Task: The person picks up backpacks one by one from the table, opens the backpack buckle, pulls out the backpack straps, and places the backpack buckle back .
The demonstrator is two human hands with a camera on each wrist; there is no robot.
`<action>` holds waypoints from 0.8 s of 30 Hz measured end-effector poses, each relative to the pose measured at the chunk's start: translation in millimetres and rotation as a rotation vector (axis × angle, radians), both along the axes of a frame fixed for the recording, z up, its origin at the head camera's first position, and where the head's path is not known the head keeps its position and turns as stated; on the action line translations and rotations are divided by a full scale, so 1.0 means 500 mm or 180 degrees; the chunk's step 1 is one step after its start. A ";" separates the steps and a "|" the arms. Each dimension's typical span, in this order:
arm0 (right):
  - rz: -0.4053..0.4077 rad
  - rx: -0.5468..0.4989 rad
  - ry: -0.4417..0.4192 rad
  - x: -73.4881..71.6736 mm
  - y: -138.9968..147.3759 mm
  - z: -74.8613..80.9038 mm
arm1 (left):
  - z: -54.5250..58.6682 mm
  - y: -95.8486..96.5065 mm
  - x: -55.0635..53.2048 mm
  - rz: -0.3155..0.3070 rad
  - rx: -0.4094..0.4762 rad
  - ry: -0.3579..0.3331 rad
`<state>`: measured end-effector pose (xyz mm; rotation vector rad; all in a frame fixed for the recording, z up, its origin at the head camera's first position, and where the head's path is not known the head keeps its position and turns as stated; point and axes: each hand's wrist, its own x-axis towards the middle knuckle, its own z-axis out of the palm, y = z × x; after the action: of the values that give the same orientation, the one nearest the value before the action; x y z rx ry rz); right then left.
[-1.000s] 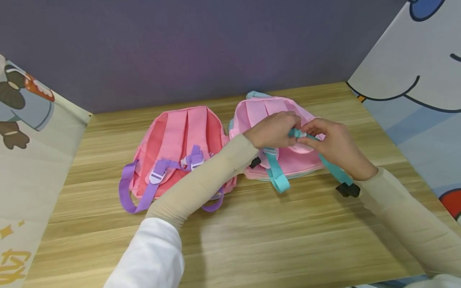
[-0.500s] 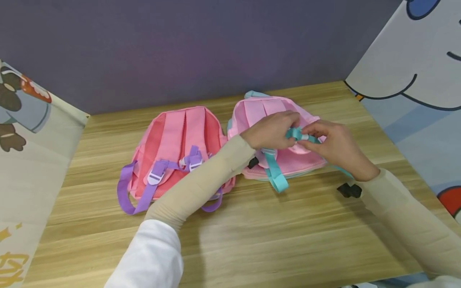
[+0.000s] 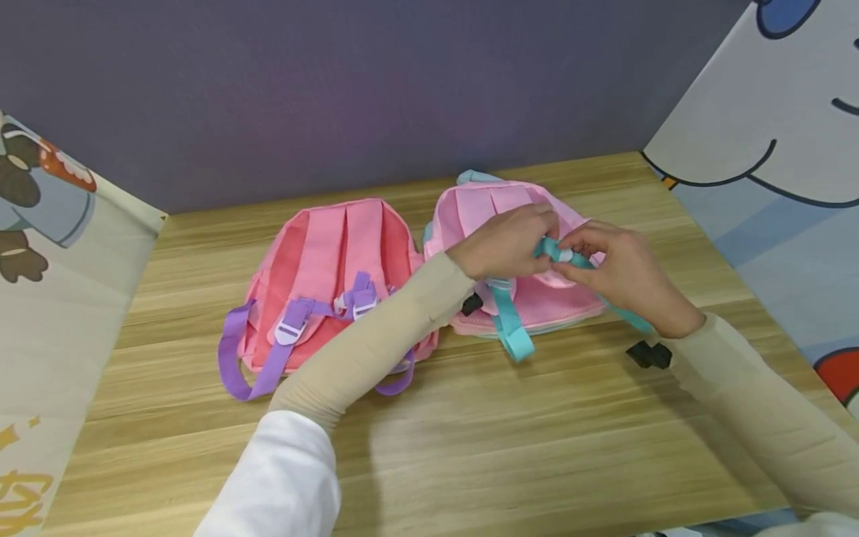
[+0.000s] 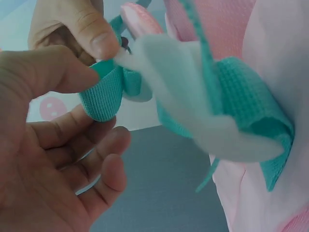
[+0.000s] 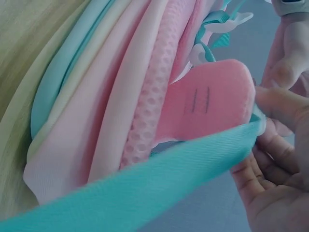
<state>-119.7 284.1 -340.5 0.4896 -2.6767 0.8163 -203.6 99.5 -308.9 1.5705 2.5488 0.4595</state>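
A light pink backpack with teal straps lies straps-up on the table in the head view. Over it, my left hand pinches a loop of teal webbing between thumb and fingers. My right hand pinches the same strap at its white strap adjuster, close to the left fingertips. From there a teal strap runs taut past a pink padded strap end. A second white adjuster, with its teal strap, sits in front of the left wrist view. The right fingertips partly hide the pinched adjuster.
A deeper pink backpack with purple straps lies to the left, touching the light pink one, partly under my left forearm. Black clips show near the right wrist. A dark wall stands behind the wooden table.
Both hands stay almost in place. The webbing by the adjuster shifts slightly between the fingers, with more of the white adjuster showing than a second ago. The backpacks keep their places.
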 end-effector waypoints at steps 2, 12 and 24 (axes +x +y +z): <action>-0.0018 -0.0027 -0.0018 0.001 0.001 0.000 | 0.000 -0.004 -0.001 0.0046 0.0079 -0.0053; 0.0027 0.0035 0.0138 -0.003 0.003 -0.003 | 0.003 -0.012 -0.003 0.0073 -0.0054 -0.0014; 0.0089 0.0019 0.0207 -0.003 -0.006 0.003 | 0.009 -0.010 -0.001 0.0130 -0.0291 0.0088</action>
<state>-121.1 281.3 -339.1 0.5468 -2.6191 0.7865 -203.9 94.5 -304.2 1.5066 2.5870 0.3227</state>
